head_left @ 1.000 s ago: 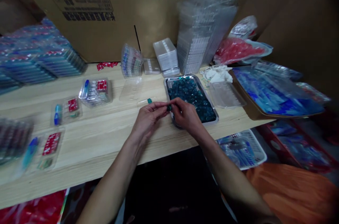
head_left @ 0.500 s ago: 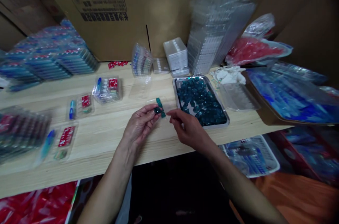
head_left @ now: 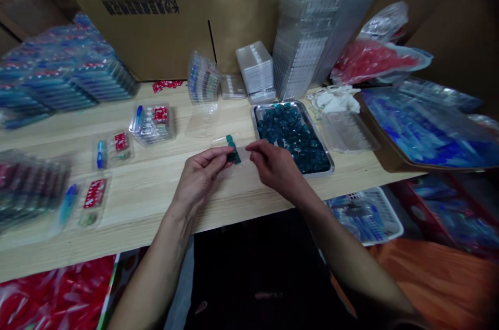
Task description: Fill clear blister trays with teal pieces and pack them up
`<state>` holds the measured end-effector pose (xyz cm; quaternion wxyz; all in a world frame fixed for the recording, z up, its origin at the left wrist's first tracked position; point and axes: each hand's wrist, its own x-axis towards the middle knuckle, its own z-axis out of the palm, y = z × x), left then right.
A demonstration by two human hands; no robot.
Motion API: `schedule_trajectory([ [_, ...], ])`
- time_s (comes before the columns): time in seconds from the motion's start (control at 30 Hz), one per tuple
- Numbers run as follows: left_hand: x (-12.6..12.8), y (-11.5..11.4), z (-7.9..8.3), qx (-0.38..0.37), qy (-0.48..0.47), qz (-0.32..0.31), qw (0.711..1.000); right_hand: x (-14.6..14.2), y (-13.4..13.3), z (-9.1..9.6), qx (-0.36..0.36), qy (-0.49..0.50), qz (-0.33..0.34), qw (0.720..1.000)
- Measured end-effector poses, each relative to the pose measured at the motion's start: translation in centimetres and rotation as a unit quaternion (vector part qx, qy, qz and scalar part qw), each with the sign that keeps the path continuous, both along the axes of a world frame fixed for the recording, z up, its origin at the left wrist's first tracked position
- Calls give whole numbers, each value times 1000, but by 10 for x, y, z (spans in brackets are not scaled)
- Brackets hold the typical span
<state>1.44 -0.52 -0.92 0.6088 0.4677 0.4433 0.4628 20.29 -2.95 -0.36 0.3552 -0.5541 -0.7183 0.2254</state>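
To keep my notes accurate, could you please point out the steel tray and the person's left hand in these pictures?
steel tray (head_left: 320,142): head view, on its right rim
left hand (head_left: 200,171): head view, on the back of the hand

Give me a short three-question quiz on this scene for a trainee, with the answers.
1. Multiple choice: what do the fingers of the left hand pinch? A) a red card; B) teal pieces on clear plastic; C) a white cloth.
2. True or false: the metal tray sits on the wooden table.
3. Which hand is nearer that tray?

Key: 1. B. 2. True. 3. The right hand.
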Motion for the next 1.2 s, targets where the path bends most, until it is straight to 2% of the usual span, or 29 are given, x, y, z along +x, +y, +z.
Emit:
schedule_trajectory([
  [0.1,-11,6,-15,73,130,4,989,1,-11,-16,-38,-94,48,994],
  [0.17,-11,10,-28,142,226,-7,964,-3,-21,-24,-74,-169,85,979],
  [0.23,-6,13,-41,218,305,-26,927,-9,-27,-28,-98,-220,102,965],
  [0.33,4,17,-58,301,362,-56,881,-13,-30,-28,-106,-242,105,959],
  [0.43,9,20,-69,334,374,-60,863,-13,-28,-26,-109,-248,113,956],
  [0.6,9,25,-77,362,392,-75,842,-14,-25,-26,-109,-272,115,949],
  [0.73,10,24,-78,363,418,-79,829,-10,-20,-30,-99,-243,115,958],
  [0.8,11,16,-74,363,441,-75,817,-4,-18,-33,-97,-211,119,965],
  [0.9,11,-8,-67,363,487,-84,790,8,-16,-32,-83,-154,105,979],
  [1.0,-4,-38,-62,355,532,-95,763,16,-19,-8,-31,-68,103,992],
  [1.1,-39,-56,-59,313,575,-57,754,14,-34,43,34,26,165,985],
  [1.2,-86,-55,-53,255,621,2,741,-3,-63,89,56,22,227,972],
])
